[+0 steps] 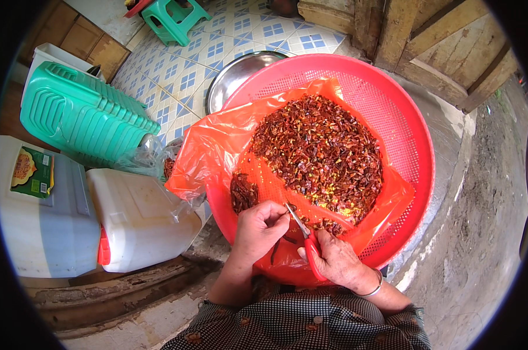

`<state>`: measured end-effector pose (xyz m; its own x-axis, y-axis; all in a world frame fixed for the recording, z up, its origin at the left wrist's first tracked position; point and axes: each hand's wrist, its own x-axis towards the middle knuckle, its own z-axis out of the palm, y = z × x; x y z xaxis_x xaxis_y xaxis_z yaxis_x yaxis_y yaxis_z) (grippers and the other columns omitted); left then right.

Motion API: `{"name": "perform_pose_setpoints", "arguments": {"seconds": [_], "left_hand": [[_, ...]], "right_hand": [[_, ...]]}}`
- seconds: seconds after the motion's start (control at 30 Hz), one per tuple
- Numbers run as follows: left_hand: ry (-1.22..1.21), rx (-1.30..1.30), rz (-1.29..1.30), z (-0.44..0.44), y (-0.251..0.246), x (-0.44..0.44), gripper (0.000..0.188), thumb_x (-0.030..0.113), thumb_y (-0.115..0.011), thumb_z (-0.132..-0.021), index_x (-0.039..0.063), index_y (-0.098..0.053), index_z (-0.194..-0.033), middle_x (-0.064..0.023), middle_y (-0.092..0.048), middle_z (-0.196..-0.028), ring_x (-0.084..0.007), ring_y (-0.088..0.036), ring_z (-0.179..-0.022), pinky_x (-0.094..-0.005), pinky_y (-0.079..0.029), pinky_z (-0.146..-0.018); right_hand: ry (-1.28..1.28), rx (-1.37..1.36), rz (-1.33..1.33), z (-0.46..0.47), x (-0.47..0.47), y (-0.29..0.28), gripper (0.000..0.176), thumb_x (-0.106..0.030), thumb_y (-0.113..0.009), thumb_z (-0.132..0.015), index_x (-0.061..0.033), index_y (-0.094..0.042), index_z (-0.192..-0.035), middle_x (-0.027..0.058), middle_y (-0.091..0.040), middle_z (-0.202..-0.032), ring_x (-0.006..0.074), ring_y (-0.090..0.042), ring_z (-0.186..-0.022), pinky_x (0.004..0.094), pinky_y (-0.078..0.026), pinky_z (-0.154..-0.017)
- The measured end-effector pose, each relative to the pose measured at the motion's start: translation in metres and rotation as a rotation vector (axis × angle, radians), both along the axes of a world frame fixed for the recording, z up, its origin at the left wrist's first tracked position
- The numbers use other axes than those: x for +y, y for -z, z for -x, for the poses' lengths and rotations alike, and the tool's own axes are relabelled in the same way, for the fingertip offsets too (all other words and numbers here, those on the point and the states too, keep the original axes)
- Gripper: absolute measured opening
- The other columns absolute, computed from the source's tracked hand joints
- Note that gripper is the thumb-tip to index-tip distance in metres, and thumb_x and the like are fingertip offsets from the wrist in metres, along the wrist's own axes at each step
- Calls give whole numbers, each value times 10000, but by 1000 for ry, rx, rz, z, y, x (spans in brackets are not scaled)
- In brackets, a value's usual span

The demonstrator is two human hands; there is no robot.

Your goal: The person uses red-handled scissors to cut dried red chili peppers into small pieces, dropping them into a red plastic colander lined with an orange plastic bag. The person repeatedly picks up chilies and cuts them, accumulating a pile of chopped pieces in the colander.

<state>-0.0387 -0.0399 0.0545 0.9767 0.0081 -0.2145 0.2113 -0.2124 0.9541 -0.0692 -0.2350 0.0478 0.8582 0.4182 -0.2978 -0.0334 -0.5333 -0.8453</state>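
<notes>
My right hand (337, 257) grips the red handles of a pair of scissors (311, 251), its metal blades pointing up and left. Close by the blade tips, my left hand (260, 225) pinches a dried chili (292, 207) between thumb and fingers. Both hands are over a red plastic bag (222, 140) spread inside a round, perforated pink-red plastic basket (415, 127). A wide heap of cut dried chili pieces (321, 148) with yellow seeds covers much of the bag. Left of it lies a smaller pile of dried chilies (243, 192), partly hidden by my left hand.
A metal basin (218, 87) sits partly under the basket's far rim. Stacked green plastic stools (84, 113) and two large plastic jugs (45, 218) (141, 218) stand at the left. Another green stool (174, 19) is farther back. A wooden door (447, 52) borders the upper right.
</notes>
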Motion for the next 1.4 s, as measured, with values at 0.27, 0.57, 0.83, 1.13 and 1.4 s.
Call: {"name": "perform_pose_setpoints", "arguments": {"seconds": [0.27, 0.57, 0.83, 1.13, 1.4], "left_hand": [[-28, -92, -153, 0, 1, -6, 58, -29, -670, -837, -2, -635, -800, 41, -624, -677, 13, -506, -589, -167, -399, -517], [-57, -231, -369, 3, -4, -11, 96, -21, -697, -781, 6, -612, -746, 29, -604, -605, 8, -500, -549, -185, -408, -497], [-78, -248, -433, 6, -2, -18, 98, -30, -700, -775, 4, -616, -737, 19, -602, -595, 0, -506, -537, -193, -423, -499], [-102, -243, -358, -1, 3, -16, 70, 14, -701, -812, 0, -644, -774, 25, -588, -594, -6, -499, -548, -198, -421, -505], [-101, -172, -267, -2, 8, -12, 50, 14, -678, -844, -4, -645, -812, 41, -601, -648, -1, -496, -577, -186, -414, -521]], "right_hand": [[-2, 121, -50, -1, -1, 1, 514, -466, -575, -910, 39, -502, -981, 273, -617, -847, 436, -633, -830, 497, -505, -692], [-1, 81, 43, -1, 1, -1, 579, -515, -561, -899, 40, -502, -1054, 275, -627, -945, 434, -632, -882, 488, -510, -748], [15, 86, -56, -1, 1, 2, 522, -471, -560, -920, 43, -495, -988, 275, -617, -834, 443, -627, -816, 496, -497, -694], [25, 225, -137, -4, -3, 2, 526, -487, -517, -942, 38, -489, -977, 287, -606, -811, 464, -618, -826, 498, -477, -705], [-122, 224, 37, -4, -3, -5, 613, -564, -480, -927, 33, -466, -1067, 301, -614, -960, 449, -610, -941, 507, -481, -787]]}}
